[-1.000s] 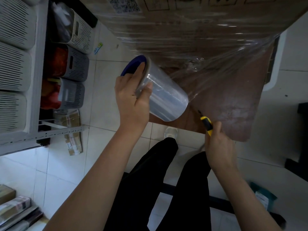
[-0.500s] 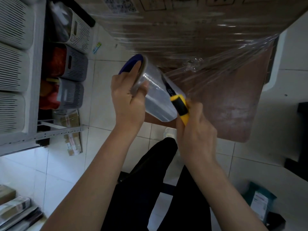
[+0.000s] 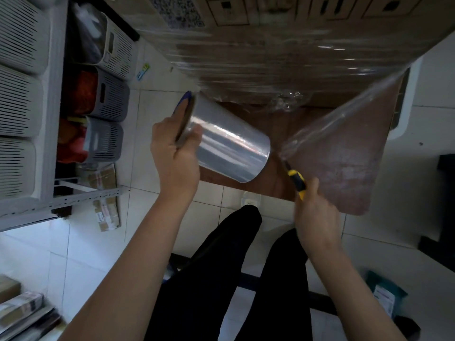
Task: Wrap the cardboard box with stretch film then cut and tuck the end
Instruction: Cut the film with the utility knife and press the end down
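- Two hands busy — left hand (image 3: 176, 156) fingers curled round the stretch film roll (image 3: 229, 148), tilted above the tabletop (image 3: 344, 173).
- Right hand (image 3: 315, 212) grips yellow knife (image 3: 296, 179), blade at the film tail (image 3: 344, 119).
- Tail runs up to the wrapped cardboard box (image 3: 270, 45) corner.

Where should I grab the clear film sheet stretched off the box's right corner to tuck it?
Pinch the clear stretch-film sheet at its bunched lower tip, beside the yellow-and-black utility knife in the right hand, coming from below. There it narrows to a gather; toward the wrapped cardboard box it fans thin.
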Demonstrator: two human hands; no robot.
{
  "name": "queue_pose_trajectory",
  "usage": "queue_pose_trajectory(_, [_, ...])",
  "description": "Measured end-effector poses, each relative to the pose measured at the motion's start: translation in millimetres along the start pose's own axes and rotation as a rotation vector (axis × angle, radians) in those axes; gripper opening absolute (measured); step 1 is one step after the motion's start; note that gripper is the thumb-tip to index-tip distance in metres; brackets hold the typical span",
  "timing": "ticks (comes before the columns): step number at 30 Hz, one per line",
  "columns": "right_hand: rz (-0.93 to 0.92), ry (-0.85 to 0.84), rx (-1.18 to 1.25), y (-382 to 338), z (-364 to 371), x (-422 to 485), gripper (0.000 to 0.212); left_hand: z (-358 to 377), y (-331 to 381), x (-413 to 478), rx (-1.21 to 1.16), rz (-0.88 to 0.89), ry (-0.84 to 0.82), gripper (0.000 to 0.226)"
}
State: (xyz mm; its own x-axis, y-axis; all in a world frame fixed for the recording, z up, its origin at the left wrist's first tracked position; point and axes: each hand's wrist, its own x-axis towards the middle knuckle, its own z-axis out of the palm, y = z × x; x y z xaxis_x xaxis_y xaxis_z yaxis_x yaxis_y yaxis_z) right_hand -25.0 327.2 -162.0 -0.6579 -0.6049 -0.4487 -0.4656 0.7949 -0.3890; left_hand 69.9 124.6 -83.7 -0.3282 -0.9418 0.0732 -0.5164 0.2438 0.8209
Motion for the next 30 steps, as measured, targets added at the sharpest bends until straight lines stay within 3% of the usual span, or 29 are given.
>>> queue_pose_trajectory(3, [0.092,-0.009,-0.023,42,7,-15,0.014,-9,-11,0,-0.069,-0.109,0.037,0.047])
queue_pose_trajectory(7, [0.172,0.027,0.084,49,15,-24,0.015,-7,-9,-1,-0.043,-0.074,0.022,0.048])
queue_pose_trajectory(15, [0.269,0.306,0.078,31,21,6,0.026,-4,-2,-16,0.455,0.585,-0.018,0.039])
queue_pose_trajectory(21, [0.284,0.367,-0.008,21,15,32,0.037,-1,-26,-25,0.570,0.686,-0.042,0.036])
queue_pose_trajectory(30, [0.331,0.443,-0.008,20,19,41,0.029,-16,-34,-33,0.597,0.710,-0.066,0.040])
